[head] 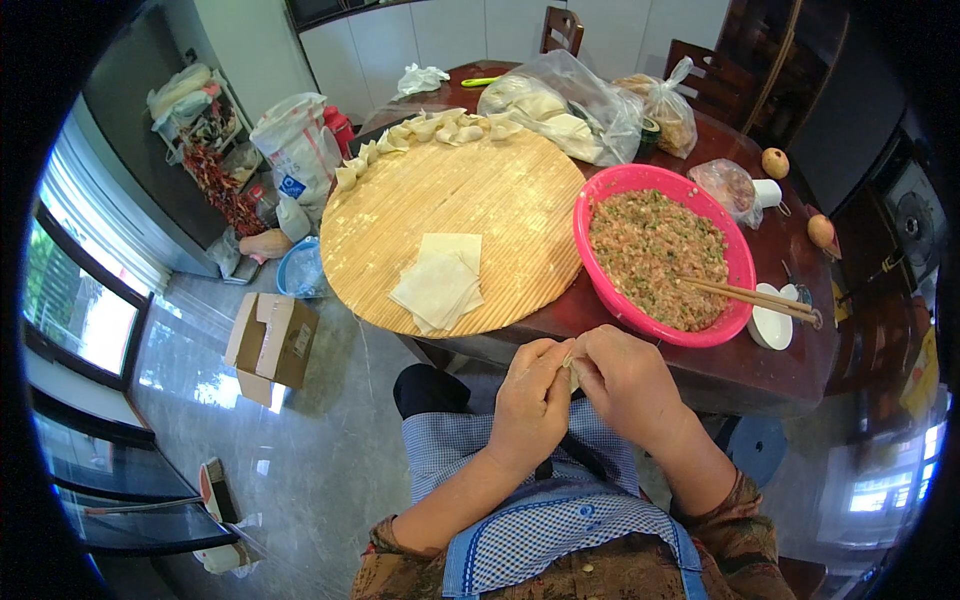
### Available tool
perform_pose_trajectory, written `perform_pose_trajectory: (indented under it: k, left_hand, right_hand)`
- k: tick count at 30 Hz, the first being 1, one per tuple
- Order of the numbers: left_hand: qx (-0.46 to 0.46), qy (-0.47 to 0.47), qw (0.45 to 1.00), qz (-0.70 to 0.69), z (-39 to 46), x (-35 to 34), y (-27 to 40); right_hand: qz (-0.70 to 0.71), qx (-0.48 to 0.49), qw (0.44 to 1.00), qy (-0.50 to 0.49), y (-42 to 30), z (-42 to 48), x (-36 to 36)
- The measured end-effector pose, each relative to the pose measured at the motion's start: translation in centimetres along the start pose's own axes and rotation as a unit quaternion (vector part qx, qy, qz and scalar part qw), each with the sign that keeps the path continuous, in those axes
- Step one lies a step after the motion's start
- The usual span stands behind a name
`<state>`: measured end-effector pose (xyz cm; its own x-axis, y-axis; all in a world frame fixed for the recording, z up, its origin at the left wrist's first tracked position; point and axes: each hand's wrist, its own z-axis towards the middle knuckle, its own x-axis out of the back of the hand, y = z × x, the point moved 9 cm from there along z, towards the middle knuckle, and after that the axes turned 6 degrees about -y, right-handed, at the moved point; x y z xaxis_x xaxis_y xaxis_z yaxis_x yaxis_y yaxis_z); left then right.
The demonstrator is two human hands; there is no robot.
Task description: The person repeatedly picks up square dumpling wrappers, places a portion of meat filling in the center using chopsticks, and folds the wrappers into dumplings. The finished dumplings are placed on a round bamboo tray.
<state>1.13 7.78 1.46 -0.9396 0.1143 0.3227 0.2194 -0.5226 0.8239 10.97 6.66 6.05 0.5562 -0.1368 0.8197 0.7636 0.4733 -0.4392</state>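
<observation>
Above my lap, at the table's front edge, my left hand [534,401] and my right hand [626,379] meet fingertip to fingertip. Both pinch a small pale dough wrapper [574,375], mostly hidden by the fingers. Ahead lies a round ribbed board [450,202] dusted with flour. A loose stack of square dough wrappers [439,289] rests on its near part. Along its far left rim sits a row of folded dumplings [394,138]. To the right stands a pink basin [589,251] of minced filling with green bits [656,251]; wooden chopsticks [739,291] lean across its rim.
A clear plastic bag of dough wrappers [559,112] lies behind the board. Right of the basin are a white bowl [771,330] and a bagged food item [726,187]. On the floor at left are an open cardboard box [289,341] and a blue tub [283,274].
</observation>
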Motion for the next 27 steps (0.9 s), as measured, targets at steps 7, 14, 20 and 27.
perform_pose_trajectory:
  k: [7,14,20,27]
  left_hand:
    - [0.008,-0.033,0.999,0.001,0.7,0.6,-0.5]
    - [0.114,-0.020,0.992,-0.057,0.5,4.1,-4.0]
    - [0.197,-0.024,0.980,-0.033,1.1,9.4,-8.3]
    - [0.286,0.011,0.956,0.068,12.3,21.2,-15.5]
  right_hand:
    - [0.117,-0.012,0.991,-0.066,0.3,0.5,-0.1]
    - [0.100,-0.046,0.992,-0.064,2.0,-1.7,-0.2]
    - [0.065,-0.064,0.994,-0.064,5.7,-3.3,-1.7]
    - [0.126,-0.057,0.990,-0.038,8.5,-3.9,-2.8]
